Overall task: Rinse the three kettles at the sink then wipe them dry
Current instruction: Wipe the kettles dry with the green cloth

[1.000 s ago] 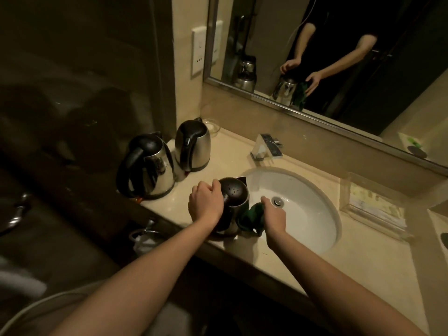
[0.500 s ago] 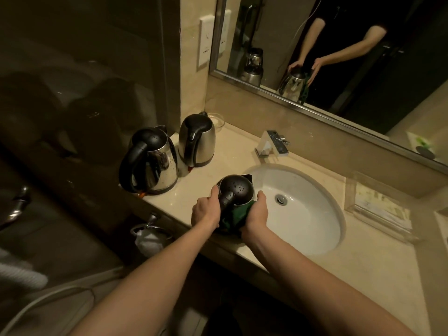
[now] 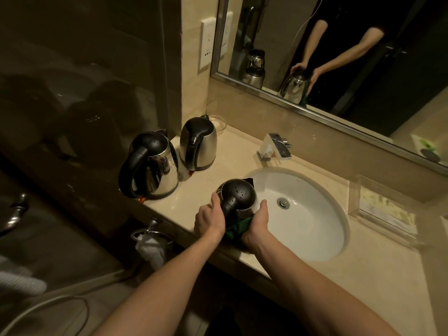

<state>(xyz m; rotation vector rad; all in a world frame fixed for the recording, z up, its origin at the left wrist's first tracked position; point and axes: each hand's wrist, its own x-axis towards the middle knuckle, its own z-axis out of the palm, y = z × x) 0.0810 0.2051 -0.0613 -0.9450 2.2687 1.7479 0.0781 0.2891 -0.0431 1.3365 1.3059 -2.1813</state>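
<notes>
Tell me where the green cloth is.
Head view: the green cloth sits under the right hand against the nearest kettle, at the left rim of the sink.

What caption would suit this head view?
Left hand grips a kettle while right hand holds a green cloth against it beside the sink.

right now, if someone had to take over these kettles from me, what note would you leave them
Left hand: grips the front kettle at its handle; the kettle stands on the counter at the sink's left rim.
Right hand: holds the green cloth against the kettle's lower side.
Left kettle and back kettle: upright on the counter, further left.
Done: front kettle looks rinsed, wipe under way.
Left: drops show on its lid; the left kettle has drops on its body, so it likely needs wiping; the back kettle's state cannot be told. No water runs from the tap.
</notes>
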